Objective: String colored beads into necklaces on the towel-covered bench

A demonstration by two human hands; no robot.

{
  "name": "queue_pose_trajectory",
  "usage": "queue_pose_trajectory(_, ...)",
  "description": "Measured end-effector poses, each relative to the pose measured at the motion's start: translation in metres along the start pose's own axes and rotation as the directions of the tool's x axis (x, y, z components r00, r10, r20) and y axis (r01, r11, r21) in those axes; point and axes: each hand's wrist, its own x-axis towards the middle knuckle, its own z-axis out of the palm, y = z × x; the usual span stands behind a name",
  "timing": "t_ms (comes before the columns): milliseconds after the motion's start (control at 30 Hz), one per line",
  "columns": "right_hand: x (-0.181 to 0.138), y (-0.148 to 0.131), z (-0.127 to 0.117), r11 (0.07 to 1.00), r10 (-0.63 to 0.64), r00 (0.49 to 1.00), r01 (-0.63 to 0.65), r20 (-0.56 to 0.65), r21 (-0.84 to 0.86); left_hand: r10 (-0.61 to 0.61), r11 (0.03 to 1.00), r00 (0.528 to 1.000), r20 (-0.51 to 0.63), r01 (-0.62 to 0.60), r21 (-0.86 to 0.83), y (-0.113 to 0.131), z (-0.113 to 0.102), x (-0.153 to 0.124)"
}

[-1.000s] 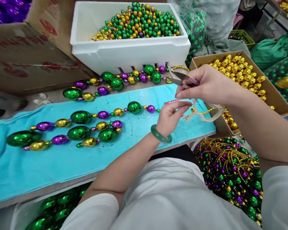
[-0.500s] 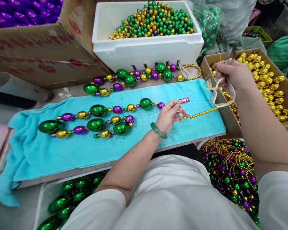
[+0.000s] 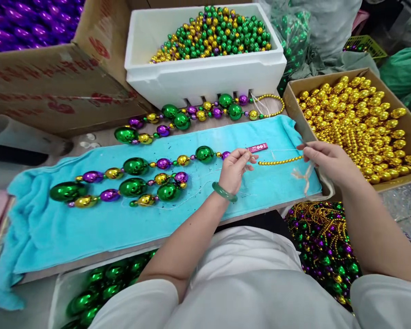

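A strand of large green, purple and gold beads [image 3: 136, 166] lies doubled on a turquoise towel [image 3: 89, 228]. My left hand [image 3: 233, 169], with a green bangle on the wrist, is closed and pinches the thin thread just past the strand's last purple bead [image 3: 225, 155]. A line of small gold beads [image 3: 280, 161] runs from there to my right hand [image 3: 329, 161]. That hand is closed on the line's far end at the towel's right edge. A cream ribbon loop [image 3: 305, 177] hangs from it. A small red tag [image 3: 258, 147] lies just above my left fingers.
Behind the towel lies a second bead strand [image 3: 181, 119]. A white foam box [image 3: 205, 82] holds mixed beads. A cardboard box [image 3: 292, 107] of gold beads is at right and a box of purple beads [image 3: 23, 23] at top left. Finished necklaces [image 3: 324, 237] are piled at lower right; green beads [image 3: 99, 288] sit below the board.
My right hand has come down from above the gold-bead box to the towel's right edge. The small gold bead line now lies straight between both hands. The left hand has barely shifted.
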Motion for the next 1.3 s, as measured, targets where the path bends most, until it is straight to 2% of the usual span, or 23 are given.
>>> queue_pose_trajectory(167,-0.002,0.0,0.017,0.999,-0.044,0.982,0.038,0.186,0.034,-0.018,0.998,0.997,0.081,0.013,0.062,-0.005,0.007,0.001)
queue_pose_trajectory(267,0.002,-0.002,0.025,0.998,-0.028,0.962,0.011,0.272,0.065,0.027,0.968,0.988,0.151,-0.064,0.242,-0.007,0.008,-0.001)
queue_pose_trajectory(433,0.008,0.002,0.032,0.989,0.057,0.927,-0.102,0.371,0.103,0.29,0.766,0.942,0.171,-0.335,0.549,-0.01,0.006,-0.005)
queue_pose_trajectory(500,0.009,0.006,0.033,0.984,0.066,0.923,-0.123,0.379,0.129,0.375,0.68,0.912,0.168,-0.394,0.619,-0.01,0.005,-0.006)
queue_pose_trajectory(567,0.01,0.009,0.033,0.978,0.064,0.913,-0.137,0.403,0.155,0.412,0.629,0.892,0.187,-0.427,0.65,-0.009,0.005,-0.006)
queue_pose_trajectory(633,0.011,0.012,0.034,0.971,0.058,0.895,-0.154,0.442,0.184,0.373,0.659,0.902,0.219,-0.423,0.622,-0.01,0.007,-0.005)
queue_pose_trajectory(733,0.013,0.015,0.036,0.953,0.061,0.87,-0.196,0.489,0.23,0.226,0.814,0.943,0.246,-0.321,0.484,-0.012,0.011,-0.004)
queue_pose_trajectory(800,0.014,0.015,0.038,0.942,0.068,0.862,-0.222,0.502,0.253,0.153,0.882,0.954,0.258,-0.25,0.399,-0.016,0.013,-0.004)
queue_pose_trajectory(1133,0.016,0.015,0.044,0.916,0.067,0.892,-0.232,0.448,0.326,0.14,0.861,0.949,0.282,-0.257,0.439,-0.02,0.009,-0.002)
queue_pose_trajectory(1200,0.016,0.016,0.044,0.918,0.061,0.91,-0.212,0.411,0.335,0.102,0.901,0.962,0.252,-0.197,0.387,-0.02,0.01,-0.002)
queue_pose_trajectory(1300,0.019,0.018,0.045,0.935,0.01,0.959,-0.109,0.284,0.336,-0.013,0.982,0.987,0.16,-0.018,0.189,-0.021,0.011,-0.001)
